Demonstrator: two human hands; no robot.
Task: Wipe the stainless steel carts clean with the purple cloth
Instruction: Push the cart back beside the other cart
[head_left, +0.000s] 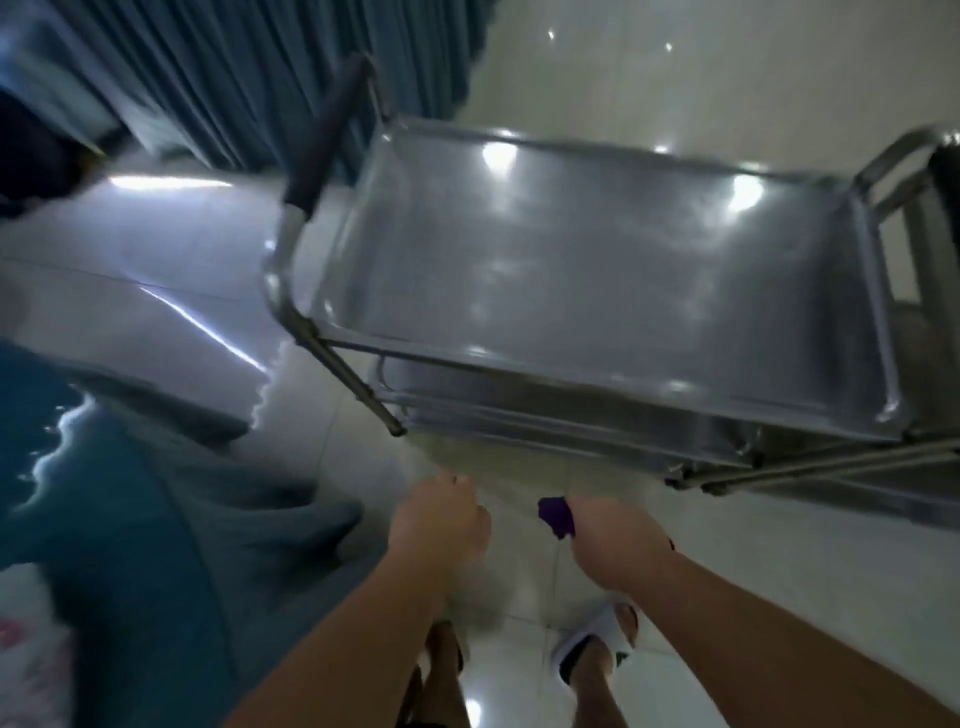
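A stainless steel cart (597, 270) stands in front of me, its bare top tray reflecting ceiling lights and a lower shelf showing beneath. A dark-gripped handle (324, 137) rises at its left end. My right hand (615, 540) hangs below the cart's near edge and grips a bunched purple cloth (556, 517). My left hand (441, 519) hangs beside it with fingers curled downward and nothing seen in it. Neither hand touches the cart.
A second steel cart frame (914, 208) stands at the right. Grey-blue curtains (234, 67) hang at the back left. A bed with teal and grey bedding (156, 493) fills the left. The floor is glossy white tile (675, 67); my sandalled feet (597, 649) are below.
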